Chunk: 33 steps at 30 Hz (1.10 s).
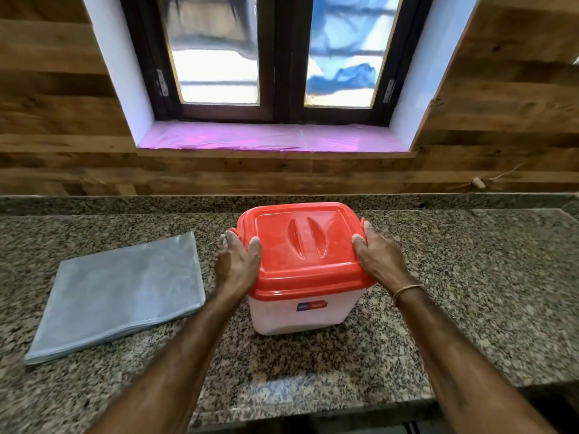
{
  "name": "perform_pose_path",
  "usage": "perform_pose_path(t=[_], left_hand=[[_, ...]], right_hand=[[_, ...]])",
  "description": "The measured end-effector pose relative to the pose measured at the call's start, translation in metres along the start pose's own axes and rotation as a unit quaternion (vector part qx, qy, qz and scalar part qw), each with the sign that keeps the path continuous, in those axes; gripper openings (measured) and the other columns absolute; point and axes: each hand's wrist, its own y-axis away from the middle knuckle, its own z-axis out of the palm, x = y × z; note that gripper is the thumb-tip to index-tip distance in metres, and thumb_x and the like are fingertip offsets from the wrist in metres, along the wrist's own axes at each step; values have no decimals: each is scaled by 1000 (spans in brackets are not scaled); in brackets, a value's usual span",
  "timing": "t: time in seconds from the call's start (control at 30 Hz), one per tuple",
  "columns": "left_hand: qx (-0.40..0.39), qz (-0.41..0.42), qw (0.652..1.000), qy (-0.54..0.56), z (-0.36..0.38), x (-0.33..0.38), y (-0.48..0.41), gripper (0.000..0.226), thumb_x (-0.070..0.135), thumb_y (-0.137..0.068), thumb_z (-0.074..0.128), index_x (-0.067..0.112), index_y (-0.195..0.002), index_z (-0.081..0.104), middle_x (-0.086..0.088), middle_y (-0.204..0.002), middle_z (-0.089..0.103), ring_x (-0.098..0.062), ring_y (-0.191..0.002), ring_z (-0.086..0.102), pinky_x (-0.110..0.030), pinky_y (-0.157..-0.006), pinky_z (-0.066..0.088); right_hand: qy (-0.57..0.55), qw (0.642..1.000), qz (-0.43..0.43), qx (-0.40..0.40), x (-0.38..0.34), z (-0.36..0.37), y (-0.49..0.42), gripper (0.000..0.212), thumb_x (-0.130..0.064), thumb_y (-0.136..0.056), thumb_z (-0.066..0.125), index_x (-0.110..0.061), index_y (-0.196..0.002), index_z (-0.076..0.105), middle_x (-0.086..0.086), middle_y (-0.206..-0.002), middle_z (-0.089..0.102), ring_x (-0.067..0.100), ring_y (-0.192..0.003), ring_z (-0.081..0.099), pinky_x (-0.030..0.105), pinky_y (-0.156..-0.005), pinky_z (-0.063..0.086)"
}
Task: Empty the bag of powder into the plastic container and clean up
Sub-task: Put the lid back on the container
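A white plastic container stands on the granite counter with its red lid on top. My left hand grips the lid's left edge, thumb on top. My right hand grips the lid's right edge the same way. Both hands are dusted with pale powder. To the left lies the flat, folded clear plastic bag; it looks empty.
A wood-panelled wall rises behind the counter, with a shut window above a pink-lined sill. The counter's front edge runs below my forearms. A small cork-like object sits at the back right.
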Motion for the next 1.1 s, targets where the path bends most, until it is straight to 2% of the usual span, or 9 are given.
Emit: perform_pose_path(t=[0.07, 0.13, 0.3, 0.4, 0.5, 0.6, 0.8, 0.97, 1.1], left_hand=[[-12, 5, 1000, -4, 0, 2, 1, 72, 49, -107, 31, 9, -162, 8, -24, -156, 41, -37, -131, 54, -40, -92, 48], [-30, -1, 999, 21, 2, -2, -2, 77, 54, -106, 31, 15, -163, -1, -22, -162, 32, -37, -137, 49, -45, -101, 47], [-58, -12, 995, 80, 4, -6, -5, 98, 63, -96, 48, 22, -162, -12, -19, -165, 26, -38, -137, 49, -51, -100, 52], [-57, -22, 990, 131, 2, 3, -27, 92, 52, -97, 58, 18, -163, 3, -18, -159, 36, -36, -130, 55, -45, -93, 56], [-61, -34, 985, 160, -2, 19, -63, 77, 49, -93, 66, 15, -153, 31, -18, -141, 56, -32, -110, 67, -49, -82, 63], [-43, -29, 988, 147, 0, 39, -103, 62, 46, -93, 68, 14, -141, 48, -13, -126, 66, -26, -99, 69, -34, -68, 60], [-21, -25, 993, 110, 16, 47, -218, 100, 86, -67, 64, 31, -146, 40, -10, -136, 60, -32, -113, 65, -53, -87, 60], [-3, -26, 998, 61, 11, 73, -235, 82, 55, -95, 61, 17, -160, 28, -14, -157, 44, -34, -138, 48, -44, -108, 43], [0, -21, 997, 75, 21, 57, -252, 81, 52, -98, 57, 16, -162, 22, -14, -159, 40, -33, -139, 47, -39, -104, 43]], right_hand=[[26, 1000, -6, -9, 1, 2, -6, 65, -50, -105, 28, -19, -161, 19, 20, -125, 61, 33, -105, 64, 51, -93, 55], [-35, 999, 21, -18, 3, 5, -7, 69, -57, -103, 31, -23, -161, 20, 18, -125, 59, 32, -104, 65, 50, -89, 58], [-220, 972, 73, -20, 14, 12, -14, 66, -69, -89, 56, -20, -134, 53, 6, -103, 70, 24, -82, 75, 46, -71, 66], [-279, 957, 74, -18, 12, 10, -30, 66, -70, -81, 65, -20, -125, 60, 5, -100, 73, 24, -81, 76, 47, -70, 66], [-309, 948, 77, -8, -1, 3, -61, 49, -59, -81, 73, -21, -111, 68, 4, -93, 76, 24, -79, 76, 44, -71, 65], [-326, 943, 61, -5, -13, -4, -101, 43, -54, -82, 74, -18, -106, 71, 4, -90, 76, 22, -78, 75, 34, -63, 60], [-325, 945, 41, -21, -37, 3, -197, 50, -57, -81, 74, -15, -106, 71, 6, -95, 77, 24, -84, 75, 32, -68, 57], [-290, 955, 55, -22, -48, 32, -242, 72, -78, -67, 63, -23, -114, 68, 0, -106, 74, 22, -96, 71, 44, -86, 60], [-285, 956, 72, 1, -53, 53, -252, 62, -65, -83, 66, -18, -123, 63, 4, -109, 70, 24, -96, 67, 34, -79, 52]])
